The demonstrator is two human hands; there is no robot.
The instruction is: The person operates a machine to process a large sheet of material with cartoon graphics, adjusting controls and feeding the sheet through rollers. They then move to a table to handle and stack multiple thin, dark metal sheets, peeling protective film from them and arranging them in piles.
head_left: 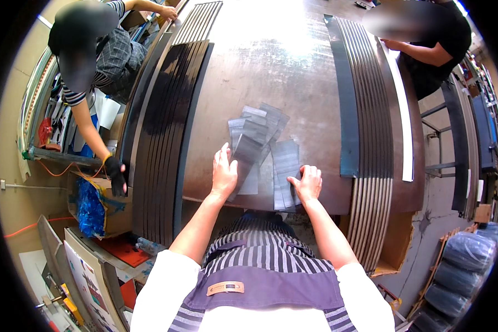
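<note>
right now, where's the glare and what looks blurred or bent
Head view: white glare washes out the far middle of the table; head view: the heads of the left co-worker and right co-worker are blurred, the grey pieces clearer; head view: the white strip bows, fisheye-style.

I see a big brown worktable (249, 72) with bright light (296, 39) shining on its top, a cream wall (11, 144) on the left, and grey floor (440, 218) on the right.
</note>
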